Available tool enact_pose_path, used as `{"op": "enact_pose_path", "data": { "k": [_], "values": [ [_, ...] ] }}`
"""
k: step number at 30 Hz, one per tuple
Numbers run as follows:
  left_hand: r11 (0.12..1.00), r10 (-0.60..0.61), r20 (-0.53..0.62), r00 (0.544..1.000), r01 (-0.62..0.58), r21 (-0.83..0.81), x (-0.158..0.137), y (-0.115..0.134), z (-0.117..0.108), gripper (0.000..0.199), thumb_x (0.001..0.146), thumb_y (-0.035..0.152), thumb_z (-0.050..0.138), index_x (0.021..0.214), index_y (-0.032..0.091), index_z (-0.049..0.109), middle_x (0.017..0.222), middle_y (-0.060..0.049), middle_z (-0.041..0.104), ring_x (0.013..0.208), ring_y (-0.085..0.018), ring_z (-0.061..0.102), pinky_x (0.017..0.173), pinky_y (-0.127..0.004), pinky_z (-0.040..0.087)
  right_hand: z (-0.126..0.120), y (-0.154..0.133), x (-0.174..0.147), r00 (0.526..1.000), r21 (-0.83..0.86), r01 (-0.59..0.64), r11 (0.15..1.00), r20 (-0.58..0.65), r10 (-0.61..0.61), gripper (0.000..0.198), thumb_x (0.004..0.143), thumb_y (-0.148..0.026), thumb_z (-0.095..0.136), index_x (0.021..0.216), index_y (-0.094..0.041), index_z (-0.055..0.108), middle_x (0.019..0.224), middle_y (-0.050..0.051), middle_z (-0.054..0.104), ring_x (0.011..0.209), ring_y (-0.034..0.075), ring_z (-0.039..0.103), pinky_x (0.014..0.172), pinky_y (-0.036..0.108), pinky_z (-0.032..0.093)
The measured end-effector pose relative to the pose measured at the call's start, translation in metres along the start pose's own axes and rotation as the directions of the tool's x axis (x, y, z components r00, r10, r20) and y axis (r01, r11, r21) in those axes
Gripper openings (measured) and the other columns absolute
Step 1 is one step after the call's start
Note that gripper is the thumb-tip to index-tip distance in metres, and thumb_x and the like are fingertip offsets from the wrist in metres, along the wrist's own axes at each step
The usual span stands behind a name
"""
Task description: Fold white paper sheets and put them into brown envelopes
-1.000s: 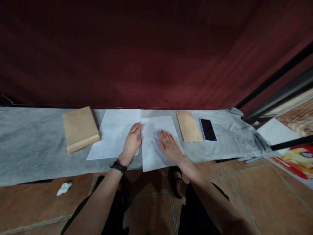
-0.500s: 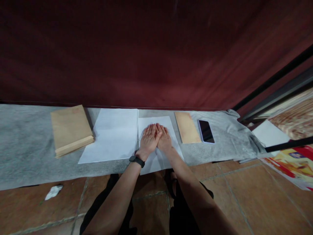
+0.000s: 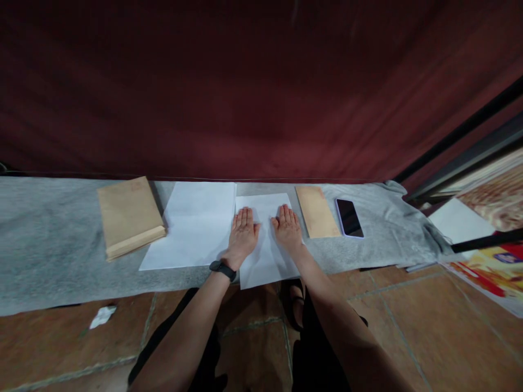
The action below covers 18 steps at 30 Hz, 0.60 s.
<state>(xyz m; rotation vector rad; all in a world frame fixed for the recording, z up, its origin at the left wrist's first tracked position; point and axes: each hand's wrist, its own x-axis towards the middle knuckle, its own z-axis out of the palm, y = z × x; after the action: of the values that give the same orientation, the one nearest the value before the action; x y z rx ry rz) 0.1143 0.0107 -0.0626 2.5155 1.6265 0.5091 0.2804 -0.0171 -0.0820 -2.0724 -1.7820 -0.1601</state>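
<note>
A white sheet of paper (image 3: 265, 261) lies on the grey cloth in front of me, its near edge jutting over the front. My left hand (image 3: 244, 231) rests flat across its left part, fingers stretched forward, thumb out to the side. On the right part of the same sheet my right hand (image 3: 287, 228) is pressed flat too, thumb turned inward. Bare paper shows between the two thumbs. Just left of my left hand is a larger stack of white paper (image 3: 194, 223). Beyond my right hand lies a tan envelope (image 3: 317, 212).
A thick stack of brown envelopes (image 3: 128, 212) sits at the left. A phone (image 3: 349, 219) lies right of the single envelope. The grey cloth (image 3: 392, 228) covers a narrow bench against a dark red curtain (image 3: 253, 120). A crumpled tissue (image 3: 102, 316) is on the tiled floor.
My hands, which were together with overlapping fingers at the middle of the sheet, have slid apart to its left and right sides. The view has shifted slightly.
</note>
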Motion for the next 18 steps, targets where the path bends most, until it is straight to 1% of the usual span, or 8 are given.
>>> {"op": "enact_pose_path", "data": {
  "k": [2,5,8,10,14,18],
  "values": [
    [1.000,-0.007,0.010,1.000,0.007,0.010,-0.003,0.003,-0.004,0.060,0.102,0.031,0.032,0.151,-0.003,0.035,0.158,-0.025,0.037,0.151,-0.032,0.029,0.123,-0.049,0.028,-0.004,-0.002,-0.003,1.000,0.010,-0.012,1.000,0.002,0.012,0.059,0.107,-0.039,0.029,0.152,-0.001,0.038,0.156,0.024,0.040,0.147,0.032,0.037,0.119,0.052,0.032],
    [1.000,-0.002,0.006,1.000,0.002,0.018,-0.015,0.019,-0.007,0.058,0.101,0.028,0.031,0.150,-0.004,0.035,0.157,-0.025,0.038,0.150,-0.032,0.030,0.123,-0.049,0.027,-0.012,-0.009,-0.009,0.999,0.036,0.014,0.999,0.052,-0.016,0.060,0.107,-0.038,0.028,0.155,-0.003,0.034,0.159,0.022,0.035,0.150,0.031,0.032,0.121,0.052,0.029],
    [0.994,0.106,0.031,0.994,-0.106,0.001,-0.036,0.037,-0.008,0.056,0.100,0.021,0.030,0.150,-0.002,0.036,0.159,-0.023,0.037,0.151,-0.029,0.029,0.124,-0.048,0.027,-0.020,-0.015,-0.018,0.986,0.068,0.082,0.994,0.140,-0.091,0.060,0.107,-0.038,0.028,0.157,-0.006,0.028,0.163,0.019,0.029,0.153,0.028,0.025,0.123,0.050,0.025],
    [0.991,0.136,0.043,0.990,-0.137,0.007,-0.051,0.044,-0.008,0.056,0.099,0.020,0.029,0.150,-0.002,0.036,0.158,-0.024,0.038,0.151,-0.030,0.028,0.123,-0.049,0.028,-0.023,-0.017,-0.027,0.976,0.086,0.120,0.989,0.170,-0.134,0.060,0.107,-0.038,0.028,0.158,-0.007,0.026,0.163,0.018,0.027,0.154,0.026,0.023,0.124,0.049,0.024],
    [0.980,0.192,0.046,0.980,-0.194,0.039,-0.069,0.039,-0.010,0.057,0.099,0.023,0.030,0.150,-0.002,0.036,0.157,-0.023,0.038,0.152,-0.030,0.027,0.124,-0.051,0.026,-0.027,-0.013,-0.046,0.972,0.083,0.168,0.982,0.154,-0.180,0.057,0.107,-0.037,0.029,0.156,-0.008,0.032,0.163,0.015,0.031,0.153,0.025,0.026,0.124,0.048,0.024],
    [0.980,0.186,0.026,0.982,-0.187,0.062,-0.072,0.027,-0.012,0.060,0.101,0.032,0.035,0.151,-0.002,0.036,0.159,-0.023,0.035,0.152,-0.029,0.025,0.124,-0.047,0.026,-0.031,-0.001,-0.056,0.976,0.047,0.186,0.981,0.109,-0.190,0.058,0.107,-0.040,0.033,0.156,-0.009,0.034,0.161,0.015,0.035,0.151,0.026,0.030,0.124,0.046,0.026]
  ]
}}
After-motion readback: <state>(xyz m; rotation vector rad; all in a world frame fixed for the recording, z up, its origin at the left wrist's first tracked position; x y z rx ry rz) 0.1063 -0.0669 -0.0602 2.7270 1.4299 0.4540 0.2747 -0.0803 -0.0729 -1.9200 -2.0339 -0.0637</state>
